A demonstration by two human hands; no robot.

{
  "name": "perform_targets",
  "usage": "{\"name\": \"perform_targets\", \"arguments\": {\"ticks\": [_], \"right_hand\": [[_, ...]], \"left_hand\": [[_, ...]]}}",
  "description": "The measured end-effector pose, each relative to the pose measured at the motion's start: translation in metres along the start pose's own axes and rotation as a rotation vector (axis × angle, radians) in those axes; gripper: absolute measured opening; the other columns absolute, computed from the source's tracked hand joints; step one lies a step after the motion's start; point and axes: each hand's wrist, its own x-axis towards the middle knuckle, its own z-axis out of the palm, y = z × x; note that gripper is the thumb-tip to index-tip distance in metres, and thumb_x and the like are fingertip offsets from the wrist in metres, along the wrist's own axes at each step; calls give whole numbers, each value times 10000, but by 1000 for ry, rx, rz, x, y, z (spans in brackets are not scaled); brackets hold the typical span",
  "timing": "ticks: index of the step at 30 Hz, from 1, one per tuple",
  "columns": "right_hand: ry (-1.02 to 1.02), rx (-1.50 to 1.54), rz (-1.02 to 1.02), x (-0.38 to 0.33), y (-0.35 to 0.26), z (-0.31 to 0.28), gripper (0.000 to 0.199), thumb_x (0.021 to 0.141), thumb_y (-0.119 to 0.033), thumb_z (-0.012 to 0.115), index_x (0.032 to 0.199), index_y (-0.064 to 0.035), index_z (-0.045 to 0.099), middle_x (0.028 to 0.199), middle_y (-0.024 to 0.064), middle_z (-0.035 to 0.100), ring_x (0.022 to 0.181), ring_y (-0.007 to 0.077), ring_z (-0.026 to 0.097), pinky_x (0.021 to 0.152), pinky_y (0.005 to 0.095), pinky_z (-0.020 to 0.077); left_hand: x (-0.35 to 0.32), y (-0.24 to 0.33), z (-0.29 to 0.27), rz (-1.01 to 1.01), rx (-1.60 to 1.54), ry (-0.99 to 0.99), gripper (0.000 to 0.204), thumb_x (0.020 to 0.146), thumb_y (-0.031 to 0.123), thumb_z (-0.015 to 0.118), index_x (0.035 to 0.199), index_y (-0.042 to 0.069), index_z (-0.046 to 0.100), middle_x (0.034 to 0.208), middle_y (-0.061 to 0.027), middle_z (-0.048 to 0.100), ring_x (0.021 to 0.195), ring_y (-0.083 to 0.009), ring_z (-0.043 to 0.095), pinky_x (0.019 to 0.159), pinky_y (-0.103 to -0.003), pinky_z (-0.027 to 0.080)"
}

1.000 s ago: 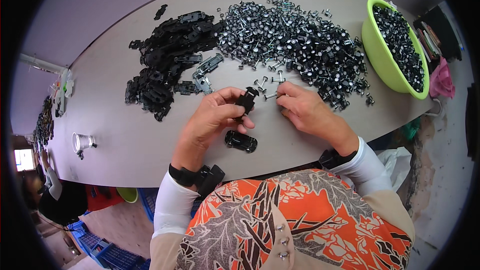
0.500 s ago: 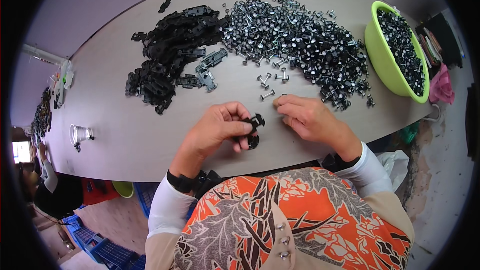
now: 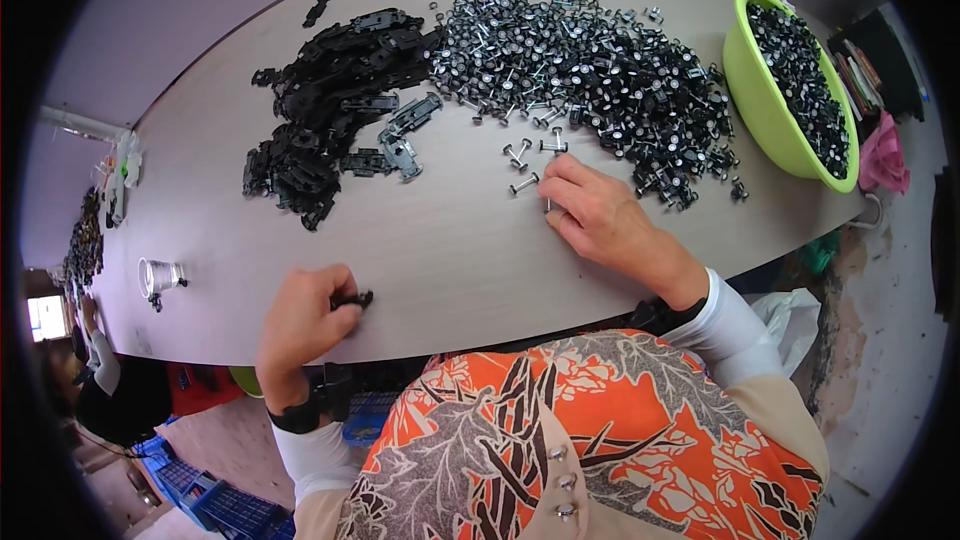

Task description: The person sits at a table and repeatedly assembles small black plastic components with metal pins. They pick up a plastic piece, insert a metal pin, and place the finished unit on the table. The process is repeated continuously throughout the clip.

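Note:
My left hand [image 3: 308,318] is closed low over the table's near left part. Between its thumb and fingers is a black plastic toy car chassis [image 3: 354,298], mostly hidden by the hand. My right hand [image 3: 608,216] rests on the table just below the heap of wheel axles. Its thumb and fingertips pinch a small wheel axle [image 3: 548,204], only partly visible. Beside these fingertips lie a loose axle [image 3: 524,184] and others a little farther off. Each is a thin silver rod with a black wheel at either end.
Far left of centre is a pile of black chassis [image 3: 330,90]. The wheel axle heap [image 3: 580,70] spreads to its right. A lime-green basin [image 3: 760,105] of axles stands at the right edge. A clear cup [image 3: 155,278] sits left. Another person [image 3: 105,370] works far left.
My left hand has moved left and nearer me, away from my right hand, with black plastic in it. My right hand has shifted slightly and now has an axle at its fingertips.

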Motion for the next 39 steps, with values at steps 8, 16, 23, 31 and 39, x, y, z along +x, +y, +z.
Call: {"name": "perform_targets", "arguments": {"ticks": [8, 16, 23, 31, 39], "right_hand": [[-13, 68, 41, 7, -12, -5, 279, 732, -31, 692, 987, -34, 578, 989, 99, 549, 827, 286, 597, 674, 368, 494], [291, 172, -254, 13, -28, -17, 496, 595, 74, 739, 1056, -33, 588, 1013, 111, 598, 903, 311, 598, 720, 363, 510], [275, 213, -242, 8, -20, 2, 497, 603, 93, 720, 1066, -26, 582, 975, 106, 586, 899, 312, 592, 727, 369, 511], [302, 283, -269, 9, -29, 10, 474, 602, 102, 718, 1038, -25, 582, 959, 99, 575, 900, 312, 589, 744, 368, 507], [254, -232, -83, 39, 31, -44, 198, 688, 8, 659, 877, -28, 611, 887, 103, 607, 805, 300, 546, 718, 390, 437]], "left_hand": [[44, 60, 47, 161, -777, 77, 95, 820, 79, 659, 873, 16, 612, 733, -47, 654, 545, -92, 586, 505, -221, 457], [93, 76, 71, 99, -1166, -258, 146, 827, 109, 706, 912, 15, 636, 770, -63, 660, 495, -96, 584, 429, -183, 408], [97, 74, 79, 76, -1336, -351, 128, 837, 112, 712, 890, 11, 652, 765, -37, 640, 514, -73, 541, 432, -172, 381], [103, 66, 81, 142, -1310, -385, 120, 840, 117, 711, 862, 13, 657, 763, -29, 630, 542, -57, 506, 451, -176, 387], [107, 73, 78, 85, -1248, -292, 94, 868, 97, 652, 868, 10, 618, 766, -56, 633, 591, -127, 631, 485, -206, 473]]}}
